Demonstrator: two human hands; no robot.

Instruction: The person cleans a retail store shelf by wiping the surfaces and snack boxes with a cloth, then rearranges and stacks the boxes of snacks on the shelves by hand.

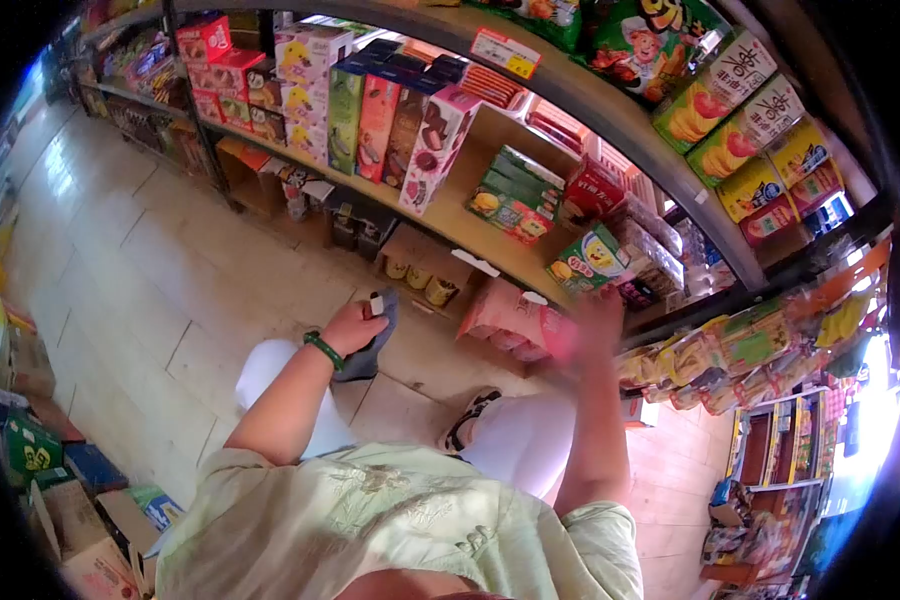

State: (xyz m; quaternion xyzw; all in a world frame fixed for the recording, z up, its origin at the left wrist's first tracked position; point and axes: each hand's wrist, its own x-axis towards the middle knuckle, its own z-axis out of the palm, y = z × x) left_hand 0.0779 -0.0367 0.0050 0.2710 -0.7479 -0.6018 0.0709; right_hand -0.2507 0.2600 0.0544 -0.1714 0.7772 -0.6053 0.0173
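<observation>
My left hand [355,328], with a green bangle at its wrist, is closed round a dark grey cloth [372,352] that hangs down over my knees. My right hand [598,315] is smeared by motion at the front edge of the lower shelf. Just above its fingers stands a green box with a yellow cartoon figure [588,258]; whether they touch it I cannot tell. Left of that box is a group of green boxes with food pictures [515,195]. A red box [594,188] and clear-wrapped packs [652,245] stand behind and to the right.
Tall snack boxes [378,125] line the shelf [490,245] at left. Below it sit a pink carton [515,318] and a carton with cans [420,275]. An upper shelf edge [610,130] crosses overhead. Hanging snack bags [740,350] are at right, and open cartons [80,530] lie at lower left.
</observation>
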